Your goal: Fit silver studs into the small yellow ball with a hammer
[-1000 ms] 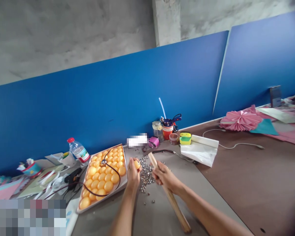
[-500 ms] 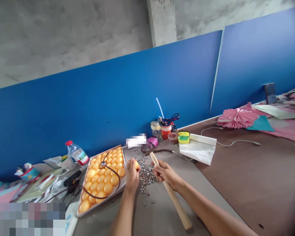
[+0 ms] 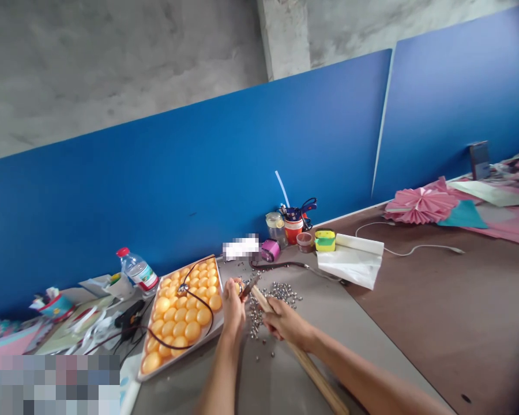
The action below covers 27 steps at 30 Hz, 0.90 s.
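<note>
My left hand (image 3: 233,305) is closed around a small orange ball (image 3: 239,287), mostly hidden by the fingers. My right hand (image 3: 288,323) grips the pale wooden handle of a hammer (image 3: 315,374), near its upper end. Its dark, narrow head (image 3: 250,285) lies across the handle's tip, right beside the ball; I cannot tell whether they touch. Under and behind the hands, many small shiny metal pieces (image 3: 283,293) are scattered on the grey mat (image 3: 281,374). To the left, a white-edged tray (image 3: 140,376) holds rows of orange balls, with a dark cord across them.
A water bottle (image 3: 139,271) and a black tool (image 3: 130,320) sit left of the tray. Behind the metal pieces stand a purple object (image 3: 270,250), a jar (image 3: 277,227), an orange cup (image 3: 293,231) and a yellow-green box (image 3: 325,240). Pink folded paper (image 3: 421,204) lies far right.
My right hand has shifted slightly left and down, bringing the hammer's tip up to the ball in my left hand. The dark head now shows. My left hand is nearly where it was.
</note>
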Available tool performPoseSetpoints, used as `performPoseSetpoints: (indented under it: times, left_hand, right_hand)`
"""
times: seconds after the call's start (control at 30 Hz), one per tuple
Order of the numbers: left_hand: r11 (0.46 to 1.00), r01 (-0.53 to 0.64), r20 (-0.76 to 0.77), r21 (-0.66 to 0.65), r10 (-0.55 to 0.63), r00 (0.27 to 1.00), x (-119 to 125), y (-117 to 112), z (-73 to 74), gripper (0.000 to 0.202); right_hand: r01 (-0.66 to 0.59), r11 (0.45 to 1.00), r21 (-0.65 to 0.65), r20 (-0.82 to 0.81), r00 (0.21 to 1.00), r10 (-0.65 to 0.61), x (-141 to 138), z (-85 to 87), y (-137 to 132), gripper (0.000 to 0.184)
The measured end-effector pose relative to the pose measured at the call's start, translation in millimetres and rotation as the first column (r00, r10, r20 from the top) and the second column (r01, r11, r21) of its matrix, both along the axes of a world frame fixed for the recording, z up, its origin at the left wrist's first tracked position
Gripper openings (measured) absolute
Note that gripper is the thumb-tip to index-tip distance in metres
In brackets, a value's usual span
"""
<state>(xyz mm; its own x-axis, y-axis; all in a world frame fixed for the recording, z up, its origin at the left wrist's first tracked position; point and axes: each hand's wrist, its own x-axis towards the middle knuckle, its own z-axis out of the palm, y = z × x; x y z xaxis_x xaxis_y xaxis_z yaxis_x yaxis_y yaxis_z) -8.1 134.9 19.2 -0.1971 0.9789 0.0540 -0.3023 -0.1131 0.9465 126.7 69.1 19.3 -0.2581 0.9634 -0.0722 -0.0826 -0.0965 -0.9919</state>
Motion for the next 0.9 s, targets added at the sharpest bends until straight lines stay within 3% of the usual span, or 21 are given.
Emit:
performPoseSetpoints:
  times: [0.13,0.37,0.57,0.77,0.9]
  left_hand:
    - [0.997,0.04,-0.012,0.069,-0.039,0.999,5.4,1.1,-0.7,0.035]
    - [0.998,0.068,-0.1,0.017,-0.066,0.993,6.4,-4.6,0.2,0.041]
    - [0.993,0.106,-0.098,0.057,-0.101,0.99,9.9,-5.2,-0.3,0.043]
    - [0.998,0.055,-0.049,0.023,-0.054,0.997,6.0,-1.8,-3.8,0.043]
    - [0.994,0.104,-0.041,0.042,-0.102,0.994,6.6,-2.1,-0.6,0.039]
  right_hand:
    - [0.138,0.987,0.088,-0.185,0.975,-0.12,9.8,11.3,2.4,0.022]
    - [0.073,0.997,-0.016,-0.012,0.997,-0.073,2.7,3.8,1.7,0.013]
    - [0.176,0.982,0.07,-0.201,0.967,-0.159,12.0,15.1,2.4,0.024]
    - [0.003,1.0,-0.022,-0.091,0.996,-0.005,3.8,7.7,-0.5,0.016]
    - [0.045,0.999,-0.009,-0.204,0.978,-0.046,8.8,9.3,3.4,0.022]
